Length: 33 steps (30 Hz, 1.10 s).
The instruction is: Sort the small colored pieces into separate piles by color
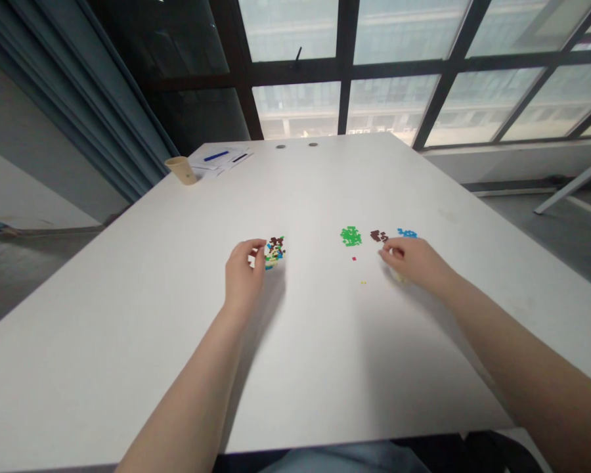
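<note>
Head view faces forward, down across white table (103, 328)

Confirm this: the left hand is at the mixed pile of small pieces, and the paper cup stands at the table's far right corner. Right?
Wrong on the cup: the head view shows the paper cup at the far left corner of the table, not the right. The left hand is at the mixed pile of small pieces, as you said.

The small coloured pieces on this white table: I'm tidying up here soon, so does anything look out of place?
Yes. A lone red piece and a yellow speck lie apart from the green cluster, brown cluster and blue cluster. The pile by the left hand stands out too: its colours are mixed.
</note>
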### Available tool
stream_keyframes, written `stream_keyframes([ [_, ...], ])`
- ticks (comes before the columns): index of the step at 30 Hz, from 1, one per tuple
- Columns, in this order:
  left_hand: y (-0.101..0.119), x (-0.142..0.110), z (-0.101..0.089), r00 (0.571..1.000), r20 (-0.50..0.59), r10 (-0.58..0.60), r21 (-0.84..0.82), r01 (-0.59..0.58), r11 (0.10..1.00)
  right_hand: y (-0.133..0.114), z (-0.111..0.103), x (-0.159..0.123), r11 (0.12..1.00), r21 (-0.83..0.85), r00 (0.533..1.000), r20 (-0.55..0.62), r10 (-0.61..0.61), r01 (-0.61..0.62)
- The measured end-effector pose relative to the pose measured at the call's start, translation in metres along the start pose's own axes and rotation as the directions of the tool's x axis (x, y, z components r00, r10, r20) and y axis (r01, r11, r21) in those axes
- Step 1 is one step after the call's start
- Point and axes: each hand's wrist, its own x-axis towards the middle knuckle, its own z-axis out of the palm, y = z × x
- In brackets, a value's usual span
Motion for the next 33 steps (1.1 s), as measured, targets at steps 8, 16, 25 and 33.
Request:
stream_keyframes([
  [8, -0.039, 0.007, 0.021, 0.958, 0.256, -0.128, 0.341, 0.034, 0.939, -0.063, 0.056, -0.066, 0.881, 0.305, 0.86, 0.255, -0.441, 0.361],
  [16, -0.028, 0.006, 0.02, 0.945, 0.292, -0.145, 0.527, -0.033, 0.849, -0.059, 0.069, -0.065, 0.791, 0.386, 0.797, 0.192, -0.572, 0.475],
  [25, -0.014, 0.001, 0.018, 0.921, 0.374, -0.112, 0.575, -0.135, 0.807, -0.053, 0.064, -0.063, 0.796, 0.425, 0.832, 0.152, -0.533, 0.432],
  [33, -0.014, 0.0, 0.019, 0.92, 0.385, -0.077, 0.542, -0.158, 0.826, -0.053, 0.063, -0.062, 0.806, 0.412, 0.841, 0.151, -0.52, 0.424],
])
